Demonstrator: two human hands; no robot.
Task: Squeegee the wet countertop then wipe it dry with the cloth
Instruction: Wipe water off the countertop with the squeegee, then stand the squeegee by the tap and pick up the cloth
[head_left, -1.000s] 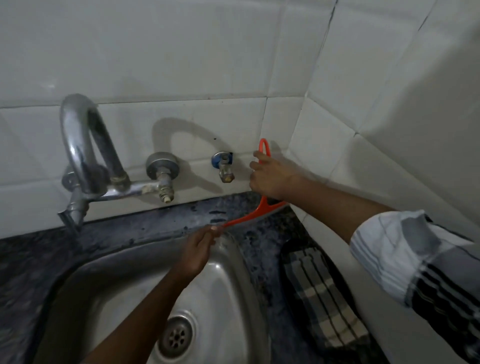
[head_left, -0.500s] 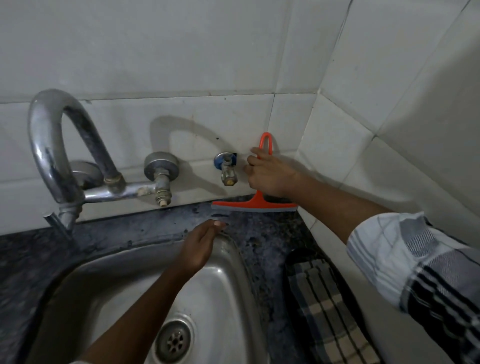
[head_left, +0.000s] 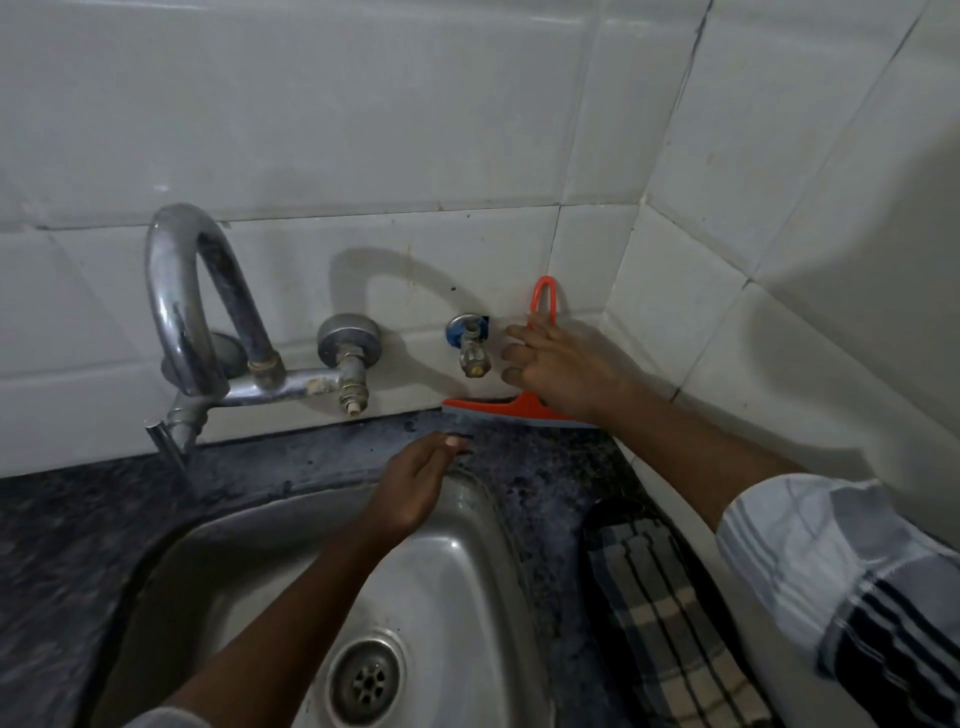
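The orange squeegee (head_left: 519, 406) stands upright against the back wall tiles, its blade resting on the dark wet countertop (head_left: 550, 478) in the right corner. My right hand (head_left: 563, 371) lies over its handle with the fingers stretched out to the left and no longer curled around it; the handle loop shows above the hand. My left hand (head_left: 413, 491) rests on the sink's back rim, fingers loosely extended, holding nothing. The checked cloth (head_left: 670, 618) lies on the countertop to the right of the sink, under my right forearm.
A steel sink (head_left: 467, 571) with a drain fills the lower middle. A curved metal tap (head_left: 179, 317) and a small blue-collared valve (head_left: 470, 343) stick out of the back wall. Tiled walls close in at the back and on the right.
The squeegee went from tilted over the sink rim, touched by both hands, to upright against the wall. My left hand let it go; my right hand's fingers have uncurled from the handle.
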